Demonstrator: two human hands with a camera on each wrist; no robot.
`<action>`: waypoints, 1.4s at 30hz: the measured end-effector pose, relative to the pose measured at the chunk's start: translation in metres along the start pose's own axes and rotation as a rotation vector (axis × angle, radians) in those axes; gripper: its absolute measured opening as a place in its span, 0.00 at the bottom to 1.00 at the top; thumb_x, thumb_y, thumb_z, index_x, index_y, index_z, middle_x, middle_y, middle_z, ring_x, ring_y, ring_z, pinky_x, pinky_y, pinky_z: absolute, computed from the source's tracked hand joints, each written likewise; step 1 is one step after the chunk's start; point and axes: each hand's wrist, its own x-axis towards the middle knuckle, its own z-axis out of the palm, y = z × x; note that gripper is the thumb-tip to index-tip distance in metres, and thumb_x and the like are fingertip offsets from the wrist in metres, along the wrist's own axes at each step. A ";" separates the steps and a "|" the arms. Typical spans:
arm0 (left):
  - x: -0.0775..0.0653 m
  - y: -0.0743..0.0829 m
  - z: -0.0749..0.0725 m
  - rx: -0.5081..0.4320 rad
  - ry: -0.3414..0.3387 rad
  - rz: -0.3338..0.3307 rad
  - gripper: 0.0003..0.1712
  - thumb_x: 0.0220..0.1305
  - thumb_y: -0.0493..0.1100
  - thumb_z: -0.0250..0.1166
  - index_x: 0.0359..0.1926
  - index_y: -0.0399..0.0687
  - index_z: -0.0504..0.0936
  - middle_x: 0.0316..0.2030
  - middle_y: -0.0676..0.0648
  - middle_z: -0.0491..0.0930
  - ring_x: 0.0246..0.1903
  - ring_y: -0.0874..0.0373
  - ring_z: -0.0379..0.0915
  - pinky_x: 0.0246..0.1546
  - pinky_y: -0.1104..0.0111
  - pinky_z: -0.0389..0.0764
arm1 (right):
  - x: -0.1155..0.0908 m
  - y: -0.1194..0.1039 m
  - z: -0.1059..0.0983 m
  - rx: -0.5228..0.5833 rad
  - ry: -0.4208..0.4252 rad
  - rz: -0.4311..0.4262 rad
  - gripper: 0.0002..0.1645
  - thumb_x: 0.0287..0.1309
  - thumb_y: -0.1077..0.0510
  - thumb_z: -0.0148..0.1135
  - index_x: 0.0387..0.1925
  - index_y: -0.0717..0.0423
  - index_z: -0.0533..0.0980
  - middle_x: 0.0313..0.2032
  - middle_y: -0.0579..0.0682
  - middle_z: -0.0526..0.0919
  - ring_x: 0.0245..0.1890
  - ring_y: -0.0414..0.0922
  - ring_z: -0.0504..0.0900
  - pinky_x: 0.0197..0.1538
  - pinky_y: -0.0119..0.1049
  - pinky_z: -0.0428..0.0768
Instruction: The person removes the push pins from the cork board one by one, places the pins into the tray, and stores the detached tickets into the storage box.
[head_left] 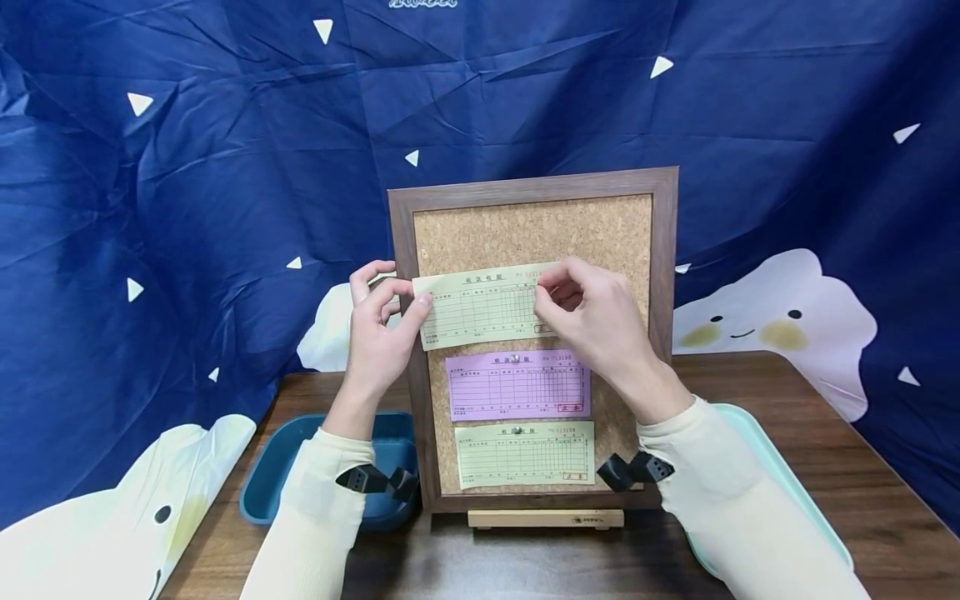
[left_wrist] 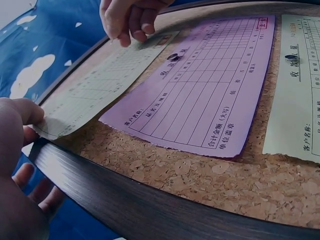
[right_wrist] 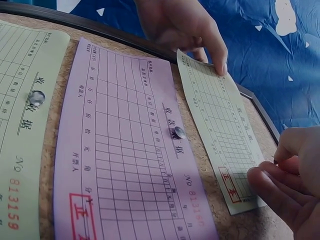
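A pale green receipt slip (head_left: 480,308) lies across the cork board (head_left: 525,233), slightly tilted. The thumb of my left hand (head_left: 382,325) presses its left end, with the fingers around the board's wooden frame (head_left: 405,242). Over the slip's right end, my right hand (head_left: 600,312) has thumb and fingertips together, pinching a small dark pin (right_wrist: 275,162), mostly hidden by the fingers. Below hang a purple receipt slip (head_left: 517,387) and another green slip (head_left: 525,458), each with a silver pushpin near the top middle; one pushpin (right_wrist: 178,132) shows clearly in the right wrist view.
The board stands upright on a wooden stand (head_left: 546,519) on the dark wooden table (head_left: 885,467). A blue tray (head_left: 258,492) sits behind my left forearm, a mint-green tray (head_left: 787,475) beside my right. A blue curtain (head_left: 225,208) hangs behind.
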 end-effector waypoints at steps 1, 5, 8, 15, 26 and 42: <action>0.000 0.000 0.000 -0.004 0.002 0.001 0.12 0.71 0.41 0.69 0.39 0.31 0.83 0.72 0.37 0.60 0.70 0.51 0.62 0.54 0.58 0.74 | 0.000 0.000 0.000 0.004 0.001 0.002 0.04 0.62 0.69 0.66 0.35 0.62 0.85 0.28 0.55 0.90 0.27 0.47 0.86 0.35 0.19 0.76; 0.000 0.000 -0.001 -0.018 0.007 -0.005 0.12 0.71 0.40 0.69 0.39 0.30 0.83 0.71 0.40 0.61 0.66 0.57 0.65 0.55 0.58 0.72 | -0.001 0.001 -0.003 0.010 0.011 0.002 0.04 0.61 0.69 0.66 0.35 0.62 0.86 0.28 0.55 0.91 0.27 0.47 0.87 0.35 0.16 0.76; -0.001 0.000 -0.001 -0.023 0.007 -0.011 0.12 0.71 0.39 0.69 0.39 0.30 0.83 0.70 0.42 0.61 0.62 0.60 0.69 0.54 0.61 0.72 | -0.002 0.002 -0.004 0.006 0.017 -0.003 0.04 0.61 0.69 0.67 0.34 0.62 0.86 0.28 0.55 0.91 0.27 0.47 0.87 0.35 0.16 0.76; -0.001 0.001 -0.002 -0.031 0.012 0.000 0.12 0.71 0.38 0.69 0.40 0.29 0.83 0.68 0.44 0.63 0.55 0.61 0.73 0.51 0.71 0.77 | -0.004 0.004 -0.006 0.007 0.012 -0.004 0.03 0.61 0.69 0.68 0.35 0.63 0.86 0.28 0.55 0.91 0.27 0.47 0.87 0.34 0.16 0.77; -0.001 -0.001 -0.006 -0.051 0.025 0.036 0.10 0.69 0.34 0.69 0.39 0.26 0.82 0.53 0.55 0.64 0.56 0.61 0.64 0.44 0.77 0.77 | -0.006 0.007 -0.010 0.014 0.018 0.006 0.04 0.62 0.69 0.68 0.36 0.62 0.86 0.30 0.54 0.91 0.27 0.45 0.87 0.35 0.17 0.77; -0.002 0.002 -0.011 -0.001 0.069 0.049 0.06 0.68 0.34 0.71 0.39 0.31 0.86 0.39 0.54 0.73 0.36 0.59 0.64 0.33 0.73 0.63 | -0.009 0.010 -0.013 0.007 0.035 -0.015 0.03 0.61 0.70 0.70 0.35 0.62 0.86 0.29 0.53 0.91 0.27 0.41 0.85 0.35 0.17 0.77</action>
